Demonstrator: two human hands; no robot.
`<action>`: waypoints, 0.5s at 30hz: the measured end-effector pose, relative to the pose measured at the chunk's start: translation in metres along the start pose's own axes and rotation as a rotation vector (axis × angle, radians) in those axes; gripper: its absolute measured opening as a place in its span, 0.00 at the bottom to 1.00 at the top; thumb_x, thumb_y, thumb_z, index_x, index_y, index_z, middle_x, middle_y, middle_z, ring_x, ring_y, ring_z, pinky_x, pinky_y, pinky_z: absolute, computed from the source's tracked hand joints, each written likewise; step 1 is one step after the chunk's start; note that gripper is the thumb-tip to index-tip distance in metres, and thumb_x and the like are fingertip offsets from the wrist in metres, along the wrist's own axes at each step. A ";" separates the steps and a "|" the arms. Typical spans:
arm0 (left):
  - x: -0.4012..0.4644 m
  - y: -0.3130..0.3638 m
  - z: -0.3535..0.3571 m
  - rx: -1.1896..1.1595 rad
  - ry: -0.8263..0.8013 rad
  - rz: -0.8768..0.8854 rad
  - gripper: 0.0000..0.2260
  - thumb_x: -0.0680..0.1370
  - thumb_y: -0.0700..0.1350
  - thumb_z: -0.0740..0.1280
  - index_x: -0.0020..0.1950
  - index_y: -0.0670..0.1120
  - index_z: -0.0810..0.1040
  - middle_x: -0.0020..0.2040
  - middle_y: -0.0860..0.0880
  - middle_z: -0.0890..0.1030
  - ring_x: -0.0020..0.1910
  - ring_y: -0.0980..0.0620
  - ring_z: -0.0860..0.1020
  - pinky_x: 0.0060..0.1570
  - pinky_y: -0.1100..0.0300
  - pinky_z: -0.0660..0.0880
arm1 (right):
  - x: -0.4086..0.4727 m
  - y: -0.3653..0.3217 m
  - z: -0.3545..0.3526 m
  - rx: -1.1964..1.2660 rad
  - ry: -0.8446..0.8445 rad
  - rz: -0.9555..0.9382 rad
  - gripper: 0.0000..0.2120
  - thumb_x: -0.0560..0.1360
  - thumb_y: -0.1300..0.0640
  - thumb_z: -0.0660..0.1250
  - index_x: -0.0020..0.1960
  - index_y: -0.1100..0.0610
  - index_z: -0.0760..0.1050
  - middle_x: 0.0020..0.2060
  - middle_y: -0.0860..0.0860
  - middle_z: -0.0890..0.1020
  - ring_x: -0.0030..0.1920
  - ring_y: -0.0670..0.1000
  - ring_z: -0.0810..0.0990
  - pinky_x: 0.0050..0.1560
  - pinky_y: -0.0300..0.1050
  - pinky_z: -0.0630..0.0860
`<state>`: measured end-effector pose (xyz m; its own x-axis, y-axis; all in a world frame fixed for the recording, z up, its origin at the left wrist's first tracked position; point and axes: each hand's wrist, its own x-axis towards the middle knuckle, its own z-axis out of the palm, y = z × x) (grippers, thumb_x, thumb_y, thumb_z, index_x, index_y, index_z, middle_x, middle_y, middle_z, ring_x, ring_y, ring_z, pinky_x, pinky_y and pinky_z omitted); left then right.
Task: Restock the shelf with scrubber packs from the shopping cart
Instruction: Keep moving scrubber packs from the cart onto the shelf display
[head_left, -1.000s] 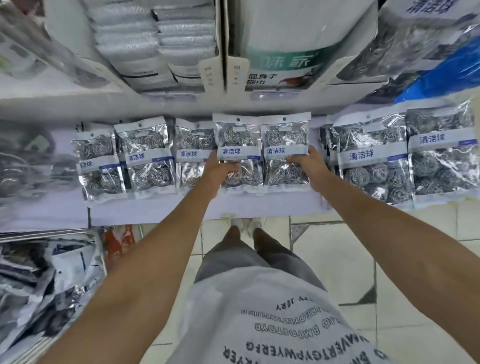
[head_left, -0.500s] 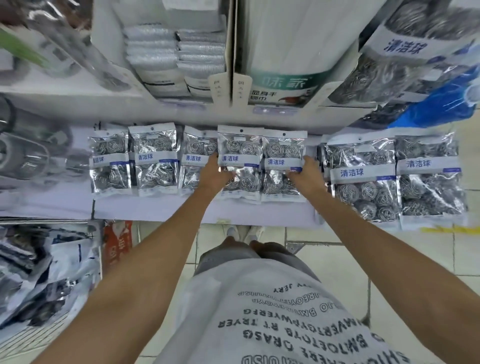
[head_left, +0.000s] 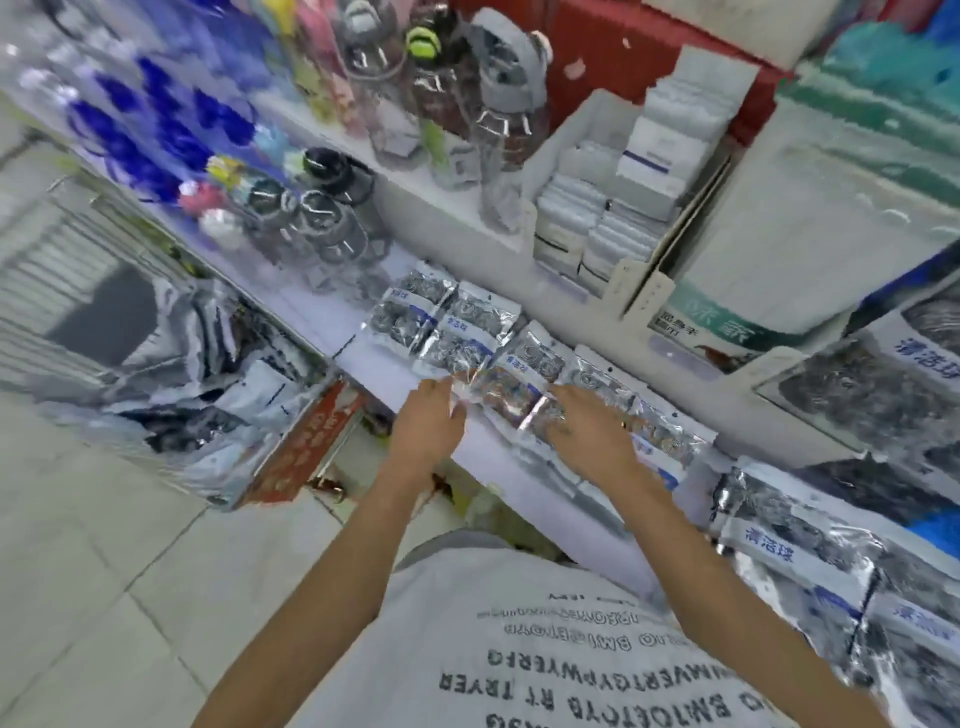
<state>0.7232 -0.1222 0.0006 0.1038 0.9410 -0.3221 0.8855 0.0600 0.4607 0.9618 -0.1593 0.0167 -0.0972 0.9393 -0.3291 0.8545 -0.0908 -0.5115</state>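
Observation:
A row of silver scrubber packs (head_left: 470, 332) with blue-and-white labels lies on the white lower shelf (head_left: 514, 473). My left hand (head_left: 426, 423) reaches to the near edge of a middle pack (head_left: 506, 395), and its fingertips touch the crinkled corner. My right hand (head_left: 592, 434) lies flat, fingers spread, on the neighbouring pack (head_left: 602, 384). The view is blurred, so the exact finger contact is hard to make out. More packs (head_left: 249, 395) are heaped in the wire shopping cart (head_left: 78, 249) at the left.
Larger scrubber packs (head_left: 789, 540) fill the shelf to the right. The shelf above holds dark bottles (head_left: 322, 218), clear bottles and boxes of folded cloths (head_left: 613, 208). A red sign (head_left: 306, 441) stands under the shelf beside the cart. The floor is pale tile.
My head has swung left, bringing the cart and upper shelf into view. Both hands have eased off the two packs and slid toward their near edges; the packs stay on the shelf.

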 end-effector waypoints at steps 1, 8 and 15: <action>-0.014 -0.011 -0.006 0.012 0.035 -0.041 0.22 0.85 0.50 0.61 0.77 0.41 0.68 0.71 0.38 0.74 0.68 0.37 0.74 0.64 0.45 0.74 | 0.003 -0.011 0.002 -0.016 -0.005 -0.065 0.25 0.82 0.52 0.63 0.77 0.55 0.66 0.73 0.55 0.72 0.72 0.59 0.70 0.70 0.51 0.67; -0.109 -0.082 -0.028 -0.055 0.309 -0.276 0.15 0.84 0.49 0.62 0.66 0.42 0.76 0.60 0.41 0.78 0.58 0.40 0.77 0.57 0.48 0.75 | 0.011 -0.093 0.029 -0.081 -0.086 -0.375 0.26 0.83 0.45 0.61 0.78 0.56 0.66 0.72 0.56 0.73 0.71 0.59 0.70 0.69 0.54 0.69; -0.167 -0.155 -0.047 -0.152 0.477 -0.484 0.18 0.82 0.50 0.63 0.70 0.45 0.75 0.64 0.43 0.78 0.62 0.41 0.76 0.58 0.48 0.77 | 0.022 -0.170 0.081 -0.128 -0.189 -0.519 0.26 0.84 0.42 0.59 0.78 0.52 0.66 0.73 0.51 0.72 0.73 0.53 0.68 0.70 0.51 0.68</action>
<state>0.5471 -0.2733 0.0223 -0.5280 0.8380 -0.1379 0.7051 0.5230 0.4789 0.7732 -0.1502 0.0327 -0.6008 0.7735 -0.2019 0.7239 0.4193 -0.5478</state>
